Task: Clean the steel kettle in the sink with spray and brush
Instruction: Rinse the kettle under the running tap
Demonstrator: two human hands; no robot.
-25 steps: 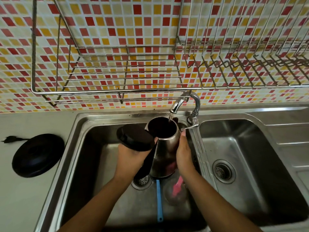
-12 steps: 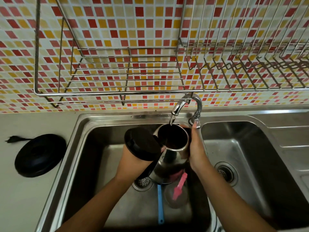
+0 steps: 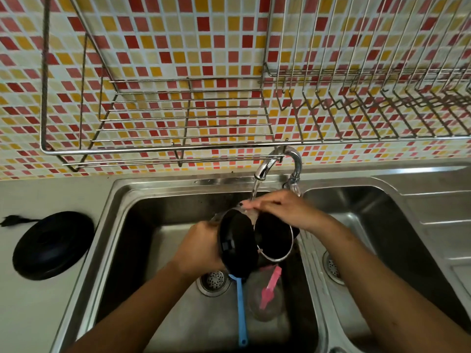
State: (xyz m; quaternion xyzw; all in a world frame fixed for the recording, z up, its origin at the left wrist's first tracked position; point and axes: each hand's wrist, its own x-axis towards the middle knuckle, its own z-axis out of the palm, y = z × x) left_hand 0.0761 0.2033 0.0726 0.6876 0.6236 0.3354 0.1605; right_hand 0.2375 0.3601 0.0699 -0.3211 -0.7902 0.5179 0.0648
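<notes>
Your left hand is wrapped around the handle side of the kettle, holding it up over the left basin of the sink, while your right hand lies across the far rim with its fingers flat and extended, gripping nothing, right where the stream from the tap lands. Tipped toward you, the kettle shows a dark inside, and its black lid hangs open on the near left side. How much water is inside it you cannot tell from here. By the look of it you are at the rinsing stage, wetting the rim and body under the running water, with the scrubbing not yet begun. Next you will most likely need one hand free: steady the kettle with the left and reach down with the right. On the basin floor just below the kettle lie the brush with its blue handle and the clear spray bottle with its pink tube, both beside the drain. Away on the counter to the left sits the round black base with its cord.
</notes>
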